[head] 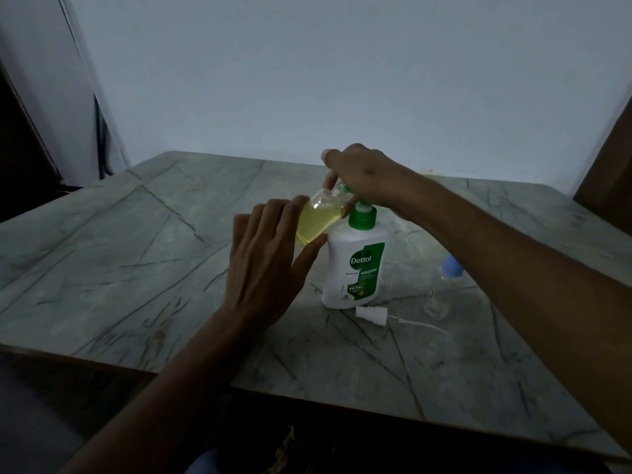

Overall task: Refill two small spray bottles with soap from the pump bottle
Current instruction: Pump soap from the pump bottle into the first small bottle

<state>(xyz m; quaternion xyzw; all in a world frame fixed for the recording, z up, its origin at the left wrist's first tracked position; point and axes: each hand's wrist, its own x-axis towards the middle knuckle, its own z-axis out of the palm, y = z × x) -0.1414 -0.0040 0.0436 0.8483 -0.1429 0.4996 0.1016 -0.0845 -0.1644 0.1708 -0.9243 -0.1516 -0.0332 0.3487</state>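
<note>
Glossy white plastic pump bottle (354,268), clear plastic spray bottle (319,217), seemingly smooth marble-look table (136,251).

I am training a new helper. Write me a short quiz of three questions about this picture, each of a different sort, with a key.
1. True or false: the left hand holds the small spray bottle tilted toward the nozzle of the pump bottle.
2. Where does the white spray head with its tube lie?
A. on the table, in front of the pump bottle
B. screwed onto the held bottle
C. in the right hand
3. Fill in: the second small bottle, to the right of the pump bottle, has a ____ cap.

Key: 1 true; 2 A; 3 blue
</note>
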